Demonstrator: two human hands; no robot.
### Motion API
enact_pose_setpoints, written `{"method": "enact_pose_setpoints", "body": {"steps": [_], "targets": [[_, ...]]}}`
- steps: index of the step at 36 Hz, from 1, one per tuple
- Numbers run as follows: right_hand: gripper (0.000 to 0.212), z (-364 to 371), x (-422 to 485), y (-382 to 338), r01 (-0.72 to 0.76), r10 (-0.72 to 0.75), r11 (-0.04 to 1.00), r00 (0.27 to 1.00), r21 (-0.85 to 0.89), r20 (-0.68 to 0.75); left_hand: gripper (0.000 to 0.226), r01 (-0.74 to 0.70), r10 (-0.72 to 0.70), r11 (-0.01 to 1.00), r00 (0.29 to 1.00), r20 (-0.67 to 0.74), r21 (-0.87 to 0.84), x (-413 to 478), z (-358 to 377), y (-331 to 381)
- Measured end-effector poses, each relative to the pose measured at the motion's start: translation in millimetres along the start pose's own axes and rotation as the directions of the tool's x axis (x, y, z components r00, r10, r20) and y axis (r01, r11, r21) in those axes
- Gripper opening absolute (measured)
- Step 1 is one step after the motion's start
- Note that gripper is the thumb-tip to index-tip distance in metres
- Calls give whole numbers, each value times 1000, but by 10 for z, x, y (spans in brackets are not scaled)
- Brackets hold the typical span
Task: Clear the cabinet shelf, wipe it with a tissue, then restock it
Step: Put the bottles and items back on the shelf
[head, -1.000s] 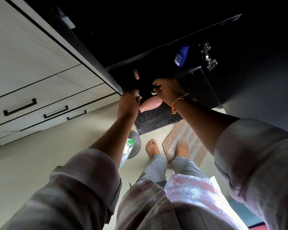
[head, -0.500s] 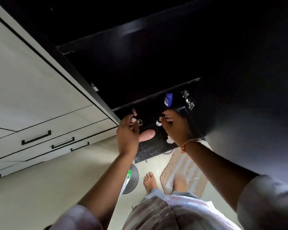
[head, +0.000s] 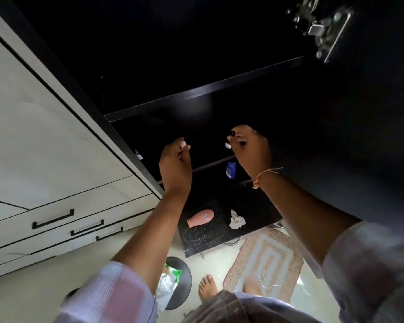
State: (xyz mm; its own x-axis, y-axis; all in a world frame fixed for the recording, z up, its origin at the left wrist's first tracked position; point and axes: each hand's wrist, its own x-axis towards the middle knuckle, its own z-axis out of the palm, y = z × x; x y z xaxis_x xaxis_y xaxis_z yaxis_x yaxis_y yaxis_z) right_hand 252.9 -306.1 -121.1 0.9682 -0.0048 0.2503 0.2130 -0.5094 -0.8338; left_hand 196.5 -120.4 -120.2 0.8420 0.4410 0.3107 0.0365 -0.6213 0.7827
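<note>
Along the left edge run pale drawer fronts (head: 56, 206), then the dark open cabinet. At its shelf (head: 196, 92) the left hand (head: 175, 164) is curled shut around something small and pale; what it is I cannot tell. Further right, the right hand (head: 250, 148) pinches small dark-capped bottles (head: 229, 142), raised toward the shelf. Below them stands a blue bottle (head: 231, 170). On the black surface (head: 203, 238) lie a pink hair dryer (head: 201, 217) and the crumpled tissue (head: 237, 220). Such bottles are probably light, rigid and slick, possibly glass; best held round the body, not the cap.
</note>
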Motion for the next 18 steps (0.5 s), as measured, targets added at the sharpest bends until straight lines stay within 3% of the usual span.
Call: {"method": "enact_pose_setpoints", "body": {"steps": [5,18], "targets": [[27,13,212,45,-25,28,998,999,-55,46,27,34,-34,998,999,8,58,134,67,-109],[27,88,345,150,54,-55,995,999,-87,1,32,105,-108,991,994,35,78,212,106,-249]]}}
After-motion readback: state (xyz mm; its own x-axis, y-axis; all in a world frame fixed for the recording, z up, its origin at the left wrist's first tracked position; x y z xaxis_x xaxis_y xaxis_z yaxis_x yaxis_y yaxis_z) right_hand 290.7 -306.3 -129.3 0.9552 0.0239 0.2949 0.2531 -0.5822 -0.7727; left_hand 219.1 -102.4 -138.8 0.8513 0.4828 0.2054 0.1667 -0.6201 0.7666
